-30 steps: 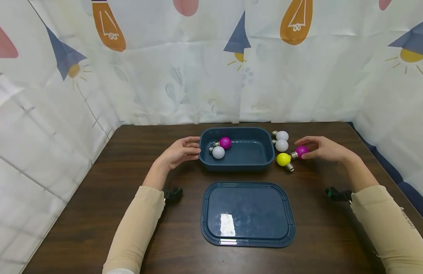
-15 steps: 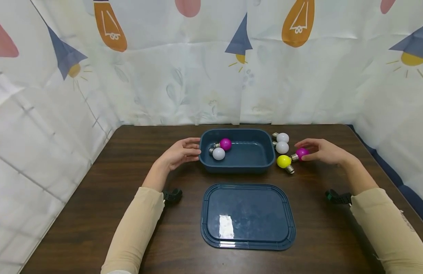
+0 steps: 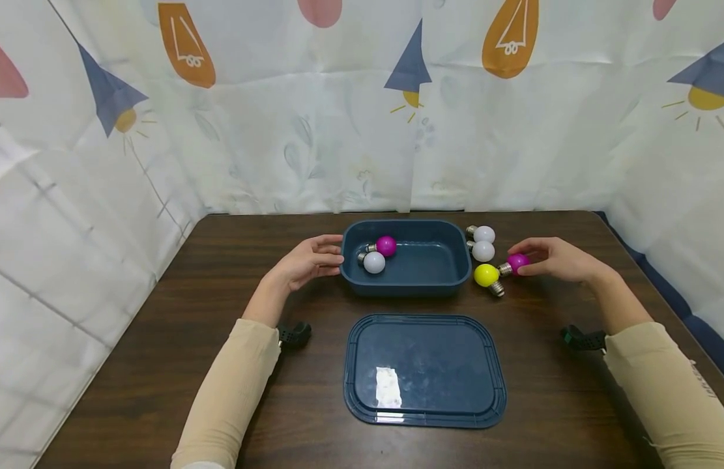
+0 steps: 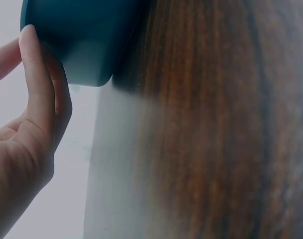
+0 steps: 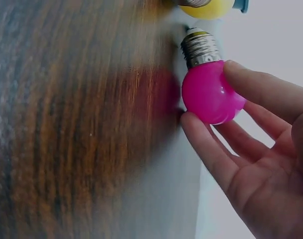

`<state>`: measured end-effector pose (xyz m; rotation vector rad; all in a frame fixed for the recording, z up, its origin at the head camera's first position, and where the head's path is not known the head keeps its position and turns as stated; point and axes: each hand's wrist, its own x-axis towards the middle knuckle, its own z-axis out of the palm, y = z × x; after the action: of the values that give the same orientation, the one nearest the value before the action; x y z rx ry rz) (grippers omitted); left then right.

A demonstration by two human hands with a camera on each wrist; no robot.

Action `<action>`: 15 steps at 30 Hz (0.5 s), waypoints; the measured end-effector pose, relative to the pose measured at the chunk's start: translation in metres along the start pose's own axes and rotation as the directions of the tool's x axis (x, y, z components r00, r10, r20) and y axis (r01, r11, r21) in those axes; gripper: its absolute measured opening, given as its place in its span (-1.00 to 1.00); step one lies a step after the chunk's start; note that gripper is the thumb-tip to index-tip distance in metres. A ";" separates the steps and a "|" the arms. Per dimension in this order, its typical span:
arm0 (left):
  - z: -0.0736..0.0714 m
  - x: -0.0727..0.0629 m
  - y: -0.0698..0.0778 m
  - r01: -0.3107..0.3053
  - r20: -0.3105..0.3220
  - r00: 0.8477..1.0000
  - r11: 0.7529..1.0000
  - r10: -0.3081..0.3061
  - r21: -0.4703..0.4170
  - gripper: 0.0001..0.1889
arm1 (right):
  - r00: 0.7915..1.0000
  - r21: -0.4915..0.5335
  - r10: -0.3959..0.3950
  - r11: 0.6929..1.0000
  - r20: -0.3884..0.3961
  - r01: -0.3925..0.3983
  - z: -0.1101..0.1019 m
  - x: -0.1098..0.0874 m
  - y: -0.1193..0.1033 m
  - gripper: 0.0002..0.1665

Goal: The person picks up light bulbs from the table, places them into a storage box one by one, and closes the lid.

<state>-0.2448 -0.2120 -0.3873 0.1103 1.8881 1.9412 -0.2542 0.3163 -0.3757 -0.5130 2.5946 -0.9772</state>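
Note:
My left hand (image 3: 305, 262) touches the left end of a dark blue plastic box (image 3: 405, 288) with extended fingers; the left wrist view shows a fingertip (image 4: 29, 35) against its outer wall. Inside the box, toward its left side, lie a magenta light bulb (image 3: 386, 245) and a white light bulb (image 3: 374, 262). Right of the box, my right hand (image 3: 552, 259) pinches another magenta light bulb (image 5: 209, 94) between thumb and fingers, its metal screw base pointing away from the palm. That base reaches close to a yellow light bulb (image 3: 485, 275) lying on the table.
Two white bulbs, the rear one (image 3: 485, 234) and the front one (image 3: 483, 251), lie beside the box's right wall. A flat dark blue lid (image 3: 423, 368) rests in front of the box on the brown wooden table (image 3: 180, 326). A printed white curtain (image 3: 350, 150) stands behind the table.
My right hand has shifted very slightly to the right at the magenta bulb. The left hand, the box and the other bulbs stay in place; the view itself shifts a little.

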 end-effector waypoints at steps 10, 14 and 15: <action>0.001 0.000 0.001 -0.007 -0.009 1.000 1.000 0.007 0.002 -0.36 | 1.000 0.029 -0.001 1.000 0.000 0.001 -0.006 -0.007 -0.005 -0.40; 0.001 -0.001 0.001 -0.006 -0.013 1.000 1.000 0.006 0.001 -0.37 | 1.000 0.026 -0.007 1.000 0.000 0.007 -0.006 -0.011 -0.005 -0.41; 0.001 -0.001 0.001 -0.007 -0.012 1.000 1.000 0.007 0.002 -0.37 | 1.000 0.027 -0.007 1.000 -0.001 0.007 -0.007 -0.011 -0.005 -0.41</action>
<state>-0.2436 -0.2112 -0.3859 0.1071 1.8997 1.9489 -0.2458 0.3211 -0.3655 -0.5146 2.5782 -1.0135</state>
